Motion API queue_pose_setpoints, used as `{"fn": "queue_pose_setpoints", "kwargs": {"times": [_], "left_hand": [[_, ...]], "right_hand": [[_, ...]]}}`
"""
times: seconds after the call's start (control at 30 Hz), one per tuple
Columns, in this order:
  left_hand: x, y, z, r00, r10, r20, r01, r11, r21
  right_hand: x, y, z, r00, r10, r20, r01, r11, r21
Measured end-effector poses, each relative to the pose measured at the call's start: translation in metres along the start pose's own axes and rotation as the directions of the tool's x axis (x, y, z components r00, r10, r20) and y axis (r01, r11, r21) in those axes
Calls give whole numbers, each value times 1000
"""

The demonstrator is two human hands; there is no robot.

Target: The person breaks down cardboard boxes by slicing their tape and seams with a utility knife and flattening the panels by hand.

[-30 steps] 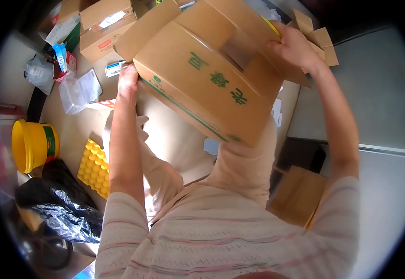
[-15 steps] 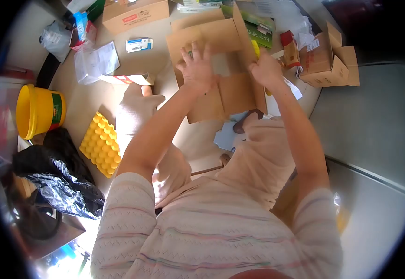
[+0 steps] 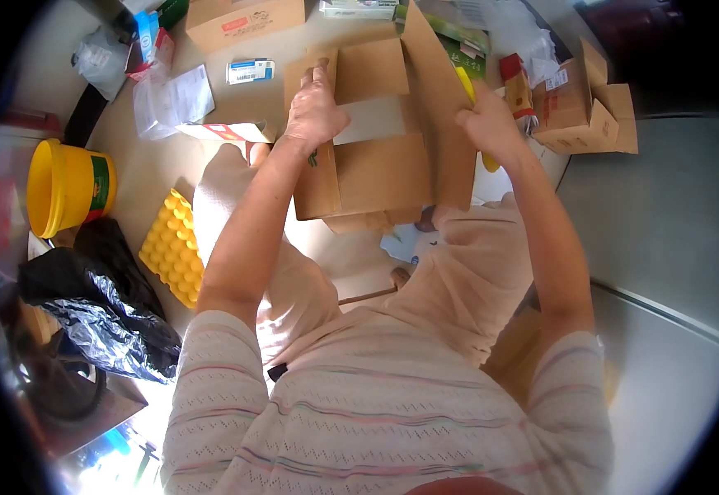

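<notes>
A brown cardboard box point(image 3: 382, 172) stands on the floor in front of me, its flaps folded about the opening. My left hand point(image 3: 314, 111) lies on the box's left flap, fingers stretched forward and holding nothing. At the right side, my right hand point(image 3: 491, 124) is closed round a yellow tool point(image 3: 466, 85), which shows above and below the fist. Beside that hand the tall right flap point(image 3: 442, 115) stands up. Pale material shows between the flaps in the middle of the box; what it is I cannot tell.
Left are a yellow bucket point(image 3: 61, 188), a yellow egg tray point(image 3: 174, 247) and a black plastic bag point(image 3: 104, 305). Ahead are a closed carton point(image 3: 244, 23) and a small blue-white box point(image 3: 250, 71). An open carton point(image 3: 578, 115) stands right, near a grey cabinet point(image 3: 656, 198).
The box has come down from a tilted, lifted pose to the floor. My left hand has left its corner, opened, and moved left onto the flap. My right hand still holds the yellow tool.
</notes>
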State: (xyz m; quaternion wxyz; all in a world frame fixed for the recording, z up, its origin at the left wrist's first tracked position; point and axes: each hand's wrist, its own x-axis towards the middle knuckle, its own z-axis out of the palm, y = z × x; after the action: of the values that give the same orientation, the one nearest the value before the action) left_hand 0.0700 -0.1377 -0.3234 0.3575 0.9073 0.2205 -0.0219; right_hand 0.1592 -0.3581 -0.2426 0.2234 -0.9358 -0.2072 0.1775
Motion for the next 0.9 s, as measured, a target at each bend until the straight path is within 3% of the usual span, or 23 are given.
{"fn": "queue_pose_setpoints", "kwargs": {"times": [0.2,0.33,0.47,0.5,0.53,0.57,0.6,0.63,0.7,0.83,0.9], "left_hand": [[2,-3,9,964,-248,-97,266,870,415],[13,-23,-1,963,-267,-28,268,955,131],[14,-41,8,990,-104,-92,106,994,13],[7,-33,-4,991,-115,-65,112,992,-54],[9,-42,-8,987,-57,-149,41,993,-109],[11,-50,-12,989,-107,-99,57,909,-414],[9,-51,-18,989,-141,-39,78,733,-675],[9,-52,-19,993,-110,36,105,726,-680],[7,-49,-13,978,-34,207,169,711,-682],[13,-50,-12,992,-52,116,119,707,-698],[12,-50,-8,995,19,-93,-41,968,-246]], "right_hand": [[-38,-23,45,995,-90,-51,86,993,-78],[-52,-11,45,994,-70,-88,62,994,-92],[-53,28,35,969,-142,-200,131,989,-67],[-54,37,32,977,-88,-193,79,995,-56],[-55,51,28,976,-63,-209,61,998,-17],[-56,68,24,974,-39,-224,45,999,24],[-57,84,23,971,-16,-238,32,997,66],[-62,90,22,939,-63,-337,96,992,82],[-67,90,24,962,-27,-272,31,999,11],[-66,67,14,981,104,-165,-100,994,34],[-59,66,12,984,8,-180,2,998,56]]}}
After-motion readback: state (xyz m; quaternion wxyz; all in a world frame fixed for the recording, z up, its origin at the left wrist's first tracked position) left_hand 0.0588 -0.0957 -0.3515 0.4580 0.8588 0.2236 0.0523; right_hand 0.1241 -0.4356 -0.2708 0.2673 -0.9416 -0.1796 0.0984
